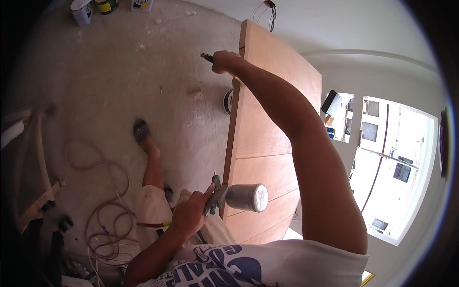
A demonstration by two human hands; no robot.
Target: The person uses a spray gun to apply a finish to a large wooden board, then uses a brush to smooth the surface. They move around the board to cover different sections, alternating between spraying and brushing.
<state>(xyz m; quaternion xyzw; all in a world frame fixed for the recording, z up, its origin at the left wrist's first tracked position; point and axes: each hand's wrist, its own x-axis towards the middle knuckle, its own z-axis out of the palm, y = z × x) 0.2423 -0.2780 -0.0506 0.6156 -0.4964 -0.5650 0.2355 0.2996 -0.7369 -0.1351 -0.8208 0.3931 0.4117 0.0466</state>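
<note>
Against the wooden door (pixel 272 119), spray gun (pixel 217 196) low, small tool up high.
We grip the gun in our left hand (pixel 191 213), its metal cup (pixel 248 197) just right; right hand (pixel 224 61) is closed around a small dark tool (pixel 207 57).

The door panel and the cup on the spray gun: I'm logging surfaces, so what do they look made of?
The door panel looks like wood or wood veneer, smooth reddish-brown with grooved lines, matte. The cup on the spray gun in the left hand looks like brushed metal, likely aluminium: silvery grey with a soft sheen.
</note>
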